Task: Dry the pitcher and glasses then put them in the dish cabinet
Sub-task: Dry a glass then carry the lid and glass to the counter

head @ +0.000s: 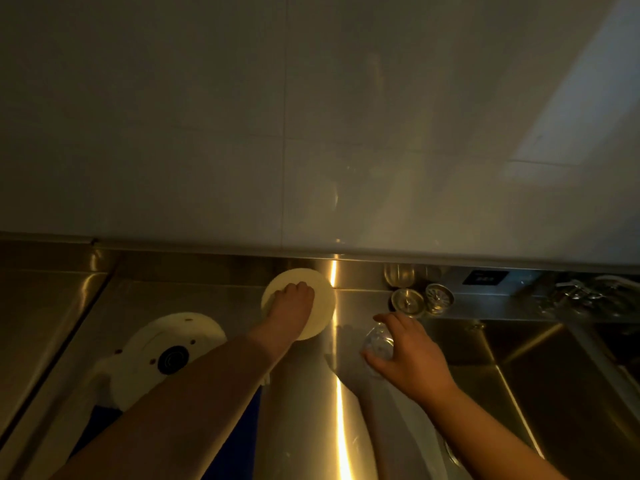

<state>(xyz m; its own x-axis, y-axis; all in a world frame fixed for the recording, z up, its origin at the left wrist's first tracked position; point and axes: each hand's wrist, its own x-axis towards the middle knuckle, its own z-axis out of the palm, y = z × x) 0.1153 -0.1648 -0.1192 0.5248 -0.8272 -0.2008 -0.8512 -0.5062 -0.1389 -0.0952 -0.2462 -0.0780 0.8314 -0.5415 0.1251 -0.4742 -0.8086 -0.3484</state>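
Two hands: left hand [290, 303] on disc [320, 308] (pale), right hand [410, 355] grips glass [376, 341].

The left hand [292, 299] covers the middle of a round pale disc [323, 306]; what the disc is cannot be told, nor how the fingers lie on its far side. The left forearm crosses the near edge of a white appliance base [166, 355] and hides most of a blue item [104, 424] beneath it. The right hand [408, 355] masks much of a clear glass [375, 341], whose outline is faint against the counter [311, 410]. At the far right, a cluster of metal things [581, 292] is too dim and blurred to identify. Both arms run off the near edge.
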